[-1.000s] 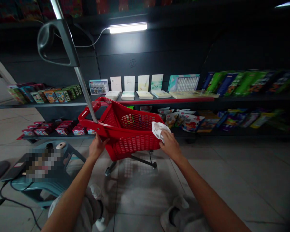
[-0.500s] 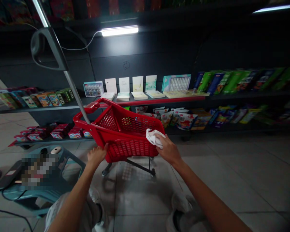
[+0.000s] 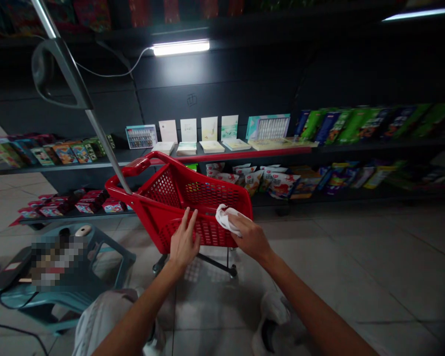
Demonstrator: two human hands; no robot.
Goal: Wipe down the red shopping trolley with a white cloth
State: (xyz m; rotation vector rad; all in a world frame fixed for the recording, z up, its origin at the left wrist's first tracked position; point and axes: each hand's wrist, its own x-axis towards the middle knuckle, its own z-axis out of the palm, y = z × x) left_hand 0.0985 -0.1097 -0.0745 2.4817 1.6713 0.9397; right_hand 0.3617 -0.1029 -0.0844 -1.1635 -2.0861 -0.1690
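Cloth, white and bunched, is gripped in the person's right hand against the near wall of 1 red plastic shopping trolley. The left hand is open wide, its fingers spread on the mesh of that same wall. The trolley stands just far of both hands, its long axis running left to right, with the right hand nearer the right end. Its 1 grey pole rises toward the far left, and 1 teal plastic stool stands near left.
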